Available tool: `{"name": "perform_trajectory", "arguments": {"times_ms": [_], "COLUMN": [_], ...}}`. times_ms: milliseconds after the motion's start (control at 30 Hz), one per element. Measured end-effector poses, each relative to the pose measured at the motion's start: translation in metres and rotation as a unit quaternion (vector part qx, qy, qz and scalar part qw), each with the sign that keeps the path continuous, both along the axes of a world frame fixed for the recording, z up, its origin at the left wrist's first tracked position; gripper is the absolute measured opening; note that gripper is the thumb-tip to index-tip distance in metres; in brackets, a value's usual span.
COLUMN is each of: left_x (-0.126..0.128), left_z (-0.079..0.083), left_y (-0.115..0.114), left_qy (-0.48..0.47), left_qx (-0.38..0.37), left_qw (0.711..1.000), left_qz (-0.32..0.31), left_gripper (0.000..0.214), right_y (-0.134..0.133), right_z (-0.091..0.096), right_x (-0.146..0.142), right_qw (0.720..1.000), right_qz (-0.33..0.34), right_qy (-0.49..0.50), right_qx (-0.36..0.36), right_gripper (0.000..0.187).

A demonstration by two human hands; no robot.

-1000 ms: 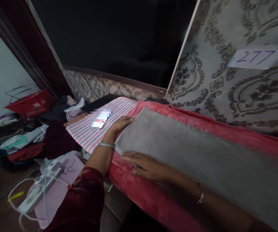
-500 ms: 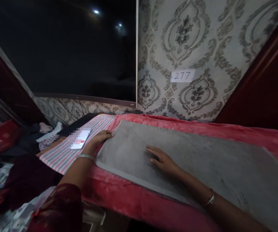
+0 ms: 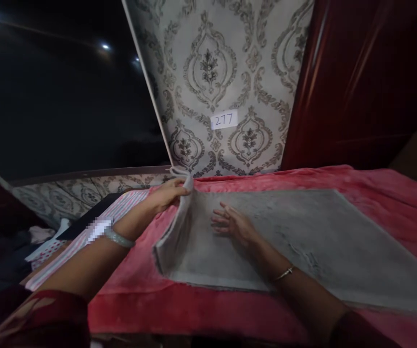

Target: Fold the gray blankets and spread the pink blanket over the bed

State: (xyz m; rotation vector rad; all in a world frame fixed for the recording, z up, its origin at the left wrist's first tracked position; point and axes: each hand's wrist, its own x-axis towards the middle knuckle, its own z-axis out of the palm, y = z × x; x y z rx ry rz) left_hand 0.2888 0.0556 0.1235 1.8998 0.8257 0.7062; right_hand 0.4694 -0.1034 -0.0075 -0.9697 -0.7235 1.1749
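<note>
A long grey cloth (image 3: pixel 302 232) lies flat on a red blanket (image 3: pixel 201 309). My left hand (image 3: pixel 170 192) is closed on the cloth's far left corner and holds that end lifted off the blanket, so the left edge stands up in a fold. My right hand (image 3: pixel 232 224) rests flat on the grey cloth just right of the raised fold, fingers spread and pointing left. Both wrists wear thin bangles.
A pink and white striped cloth (image 3: pixel 85 237) with a phone (image 3: pixel 97 230) on it lies left of the blanket. Clothes are heaped at the far left (image 3: pixel 41 241). Patterned wallpaper with a paper label reading 277 (image 3: pixel 224 119) stands behind, a dark red panel (image 3: pixel 360 82) to its right.
My left hand has gripped the grey cloth's left end and raised it off the blanket. My right hand slid further onto the cloth. The view has swung to the right.
</note>
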Motion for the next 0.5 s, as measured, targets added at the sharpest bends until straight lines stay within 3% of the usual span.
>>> {"name": "perform_trajectory", "arguments": {"times_ms": [67,133,267,367,500], "left_x": [0.046,0.091,0.152,0.158,0.125], "left_z": [0.0,-0.01,-0.054,-0.084,-0.096], "left_y": [-0.024,-0.052,-0.095,-0.096,-0.058], "left_qy": [0.001,-0.011,0.018,0.024,-0.021], "left_qx": [-0.048,-0.098,-0.18,-0.128,-0.043], "left_qw": [0.995,0.982,0.951,0.969,0.995], "left_qz": [-0.083,-0.164,-0.25,-0.208,-0.082], "left_gripper": [0.044,0.05,0.064,0.047,0.028], "right_y": [-0.013,-0.029,-0.061,-0.072,-0.069], "right_z": [0.008,0.012,0.004,-0.007,-0.016], "right_x": [0.021,0.043,0.074,0.08,0.078], "right_qw": [1.0,1.0,0.998,0.999,0.998], "right_qz": [0.001,-0.013,-0.046,-0.032,-0.07], "right_qy": [0.013,0.0,-0.042,-0.039,-0.005], "right_qx": [0.009,0.014,-0.01,-0.013,0.0], "right_gripper": [0.07,0.073,0.078,0.064,0.057]}}
